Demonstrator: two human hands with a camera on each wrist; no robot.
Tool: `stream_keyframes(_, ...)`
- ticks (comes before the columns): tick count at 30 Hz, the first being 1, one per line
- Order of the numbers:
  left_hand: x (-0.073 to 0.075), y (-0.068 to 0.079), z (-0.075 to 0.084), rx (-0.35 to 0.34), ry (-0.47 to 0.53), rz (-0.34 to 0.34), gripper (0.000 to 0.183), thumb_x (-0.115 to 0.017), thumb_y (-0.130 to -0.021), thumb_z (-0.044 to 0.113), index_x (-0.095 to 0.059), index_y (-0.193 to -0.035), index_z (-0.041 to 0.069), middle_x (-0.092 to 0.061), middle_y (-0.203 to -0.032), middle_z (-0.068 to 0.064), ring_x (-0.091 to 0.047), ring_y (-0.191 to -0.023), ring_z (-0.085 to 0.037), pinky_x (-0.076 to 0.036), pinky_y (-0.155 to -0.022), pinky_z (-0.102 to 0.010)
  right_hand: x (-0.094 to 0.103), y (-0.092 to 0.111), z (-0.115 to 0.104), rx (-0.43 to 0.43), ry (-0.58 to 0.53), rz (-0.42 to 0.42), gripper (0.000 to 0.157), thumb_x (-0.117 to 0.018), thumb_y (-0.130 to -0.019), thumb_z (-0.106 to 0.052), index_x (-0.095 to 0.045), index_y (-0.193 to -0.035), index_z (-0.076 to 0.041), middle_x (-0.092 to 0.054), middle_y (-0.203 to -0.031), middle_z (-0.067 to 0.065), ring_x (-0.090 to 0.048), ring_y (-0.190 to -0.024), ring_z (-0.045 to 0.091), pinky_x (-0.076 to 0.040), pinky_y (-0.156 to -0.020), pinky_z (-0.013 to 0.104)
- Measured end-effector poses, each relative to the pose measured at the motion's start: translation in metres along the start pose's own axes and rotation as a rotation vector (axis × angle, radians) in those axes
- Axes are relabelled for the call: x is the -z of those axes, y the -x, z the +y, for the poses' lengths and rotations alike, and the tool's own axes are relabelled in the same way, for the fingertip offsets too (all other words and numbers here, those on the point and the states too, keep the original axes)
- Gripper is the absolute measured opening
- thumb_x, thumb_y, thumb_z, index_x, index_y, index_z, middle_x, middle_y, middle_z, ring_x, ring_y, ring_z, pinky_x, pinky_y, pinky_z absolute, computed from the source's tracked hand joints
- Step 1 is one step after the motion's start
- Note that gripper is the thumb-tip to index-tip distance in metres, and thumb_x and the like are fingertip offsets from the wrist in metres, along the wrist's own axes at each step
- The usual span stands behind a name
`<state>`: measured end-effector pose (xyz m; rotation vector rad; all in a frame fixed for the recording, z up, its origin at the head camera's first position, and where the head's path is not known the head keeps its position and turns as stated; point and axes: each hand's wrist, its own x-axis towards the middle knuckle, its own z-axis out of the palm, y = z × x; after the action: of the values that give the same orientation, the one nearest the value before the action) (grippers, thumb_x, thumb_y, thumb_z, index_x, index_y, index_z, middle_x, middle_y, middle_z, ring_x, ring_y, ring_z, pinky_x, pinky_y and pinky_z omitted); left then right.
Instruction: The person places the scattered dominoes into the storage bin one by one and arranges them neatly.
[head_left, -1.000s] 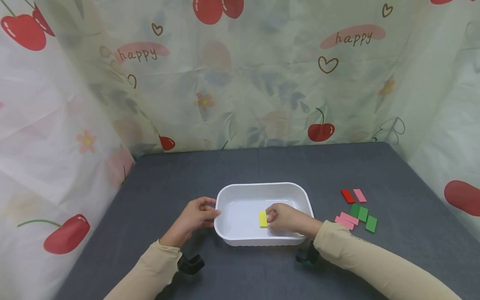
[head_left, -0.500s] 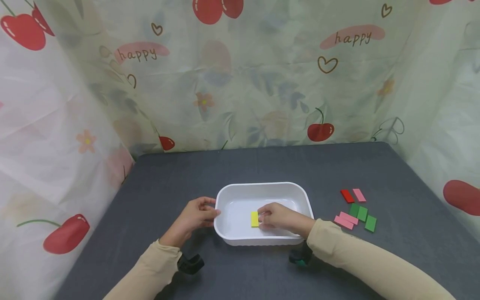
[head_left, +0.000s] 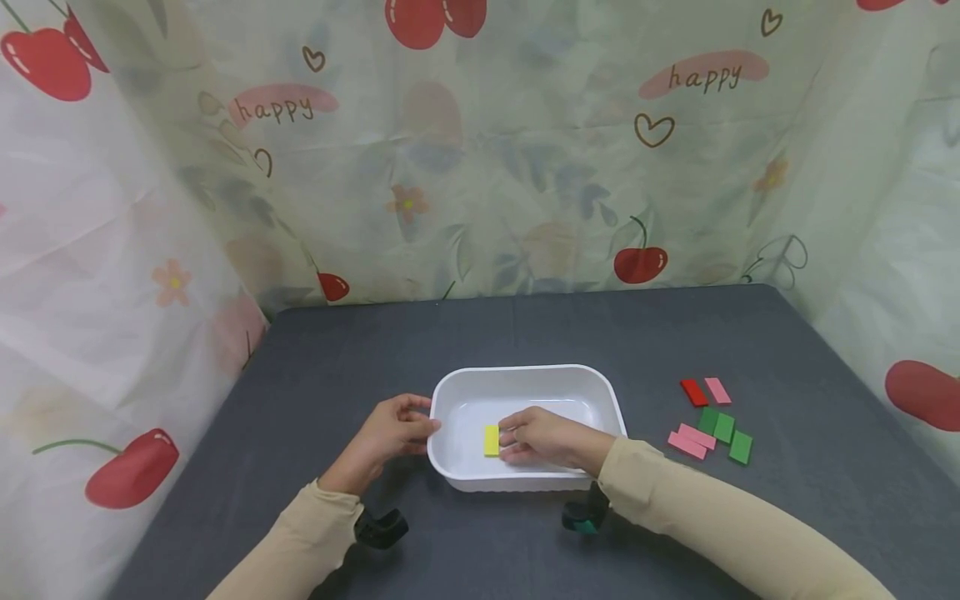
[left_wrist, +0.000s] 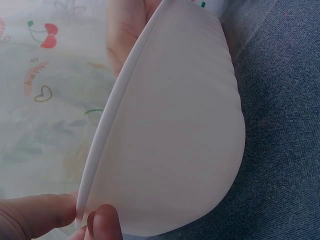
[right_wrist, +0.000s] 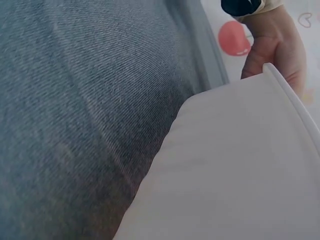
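A white plastic basin (head_left: 525,483) stands on the dark cloth in the head view. My left hand (head_left: 390,435) grips its left rim, thumb and fingers on either side of the wall, as the left wrist view also shows. Inside, a yellow domino-like tile (head_left: 491,441) lies flat on the bottom. The fingertips of my right hand (head_left: 551,439) touch the tile's right edge, the fingers fairly straight and slightly apart. In the right wrist view the basin's outer wall (right_wrist: 235,165) hides the right hand and the tile.
Right of the basin, several loose tiles lie on the table (head_left: 375,350): a red tile (head_left: 693,392), pink tiles (head_left: 717,391) and green tiles (head_left: 740,447). A printed curtain (head_left: 480,167) hangs behind the table's far edge and along both sides.
My right hand and the yellow tile have slid left together across the basin's bottom. My left hand and the basin have stayed in place.
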<state>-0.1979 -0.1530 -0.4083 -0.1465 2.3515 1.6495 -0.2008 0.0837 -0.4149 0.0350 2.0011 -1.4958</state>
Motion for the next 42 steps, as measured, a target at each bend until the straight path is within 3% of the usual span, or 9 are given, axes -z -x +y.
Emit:
stream_keyframes(22, 0.000, 0.000, 0.000, 0.015, -0.011, 0.008, 0.039, -0.071, -0.087, 0.007, -0.057, -0.122, 0.000, -0.065, -0.092, -0.014, -0.064, -0.073, -0.016, -0.059, -0.069, -0.033, -0.014, -0.005, -0.006, 0.002, -0.085, -0.013, 0.035, -0.045, -0.099, 0.000, -0.050, -0.132, 0.011, -0.063, -0.116, 0.020, -0.067, -0.099, 0.024, -0.055, -0.089, 0.034)
stream_keyframes(42, 0.000, 0.004, 0.001, -0.018, -0.009, -0.011, 0.041, -0.071, -0.087, 0.008, -0.055, -0.123, -0.003, -0.066, -0.096, -0.016, -0.065, -0.074, -0.016, -0.059, -0.068, -0.034, -0.035, -0.015, -0.014, 0.012, -0.106, -0.045, 0.037, -0.041, -0.099, 0.003, -0.048, -0.134, 0.011, -0.062, -0.119, 0.021, -0.066, -0.105, 0.027, -0.055, -0.090, 0.033)
